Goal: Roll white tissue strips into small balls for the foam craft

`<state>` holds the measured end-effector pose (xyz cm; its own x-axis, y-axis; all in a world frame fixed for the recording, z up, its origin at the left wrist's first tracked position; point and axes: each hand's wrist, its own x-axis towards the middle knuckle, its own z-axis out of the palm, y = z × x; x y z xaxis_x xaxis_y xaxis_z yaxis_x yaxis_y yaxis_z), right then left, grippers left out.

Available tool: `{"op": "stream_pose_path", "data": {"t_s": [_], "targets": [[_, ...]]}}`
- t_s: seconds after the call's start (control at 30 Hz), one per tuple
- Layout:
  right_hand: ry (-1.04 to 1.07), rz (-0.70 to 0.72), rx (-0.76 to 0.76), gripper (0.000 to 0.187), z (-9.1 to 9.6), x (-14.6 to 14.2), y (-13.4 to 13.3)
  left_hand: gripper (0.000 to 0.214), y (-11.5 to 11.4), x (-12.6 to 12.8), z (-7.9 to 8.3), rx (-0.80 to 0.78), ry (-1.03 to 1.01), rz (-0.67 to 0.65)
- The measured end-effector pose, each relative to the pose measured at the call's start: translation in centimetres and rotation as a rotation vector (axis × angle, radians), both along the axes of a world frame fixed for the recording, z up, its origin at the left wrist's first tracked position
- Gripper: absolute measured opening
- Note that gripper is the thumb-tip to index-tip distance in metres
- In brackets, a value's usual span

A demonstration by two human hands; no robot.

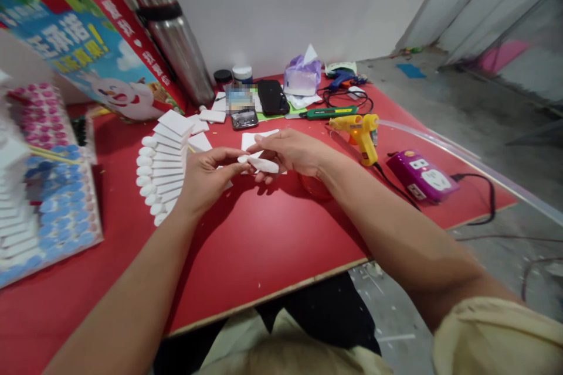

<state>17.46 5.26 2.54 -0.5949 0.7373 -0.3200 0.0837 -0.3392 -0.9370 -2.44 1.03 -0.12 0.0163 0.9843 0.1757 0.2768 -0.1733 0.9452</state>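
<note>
In the middle of the red table my left hand pinches a small white oval-ended piece between thumb and fingertips. My right hand is curled around the far end of that piece, its fingers closed about it and partly hidden. Just behind the hands lies a small stack of white cards, partly covered by my right hand. Left of my left hand a fan of white strips with rounded white ends is spread out. Under my right wrist sits an orange round object, mostly hidden.
A yellow glue gun with a long clear stick and a purple power adapter lie at the right. A steel flask, a phone-like black case and a tissue pack stand behind. At left is a tray of blue pieces.
</note>
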Motion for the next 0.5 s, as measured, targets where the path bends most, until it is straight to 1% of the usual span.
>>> {"op": "stream_pose_path", "data": {"t_s": [0.03,0.1,0.2,0.27,0.37,0.5], "targets": [[0.022,0.011,-0.038,0.032,-0.01,-0.03,-0.02,0.015,-0.03,0.02,0.02,-0.005,0.01,-0.002],[0.031,0.031,-0.056,0.029,-0.04,-0.14,-0.13,0.015,-0.08,0.07,0.05,0.0,0.018,-0.003],[0.047,0.015,-0.031,0.022,-0.17,-0.24,-0.29,0.015,-0.13,0.12,0.07,0.002,0.002,-0.005],[0.063,0.026,-0.012,0.023,-0.26,-0.2,-0.33,0.016,-0.15,0.15,0.11,-0.005,-0.007,0.0],[0.064,0.047,0.06,0.026,-0.39,-0.09,-0.25,0.017,-0.21,0.27,0.24,-0.014,-0.012,0.02],[-0.034,0.023,0.212,0.02,-0.75,-0.12,0.03,0.017,-0.28,0.55,0.39,-0.034,-0.03,0.038]]}}
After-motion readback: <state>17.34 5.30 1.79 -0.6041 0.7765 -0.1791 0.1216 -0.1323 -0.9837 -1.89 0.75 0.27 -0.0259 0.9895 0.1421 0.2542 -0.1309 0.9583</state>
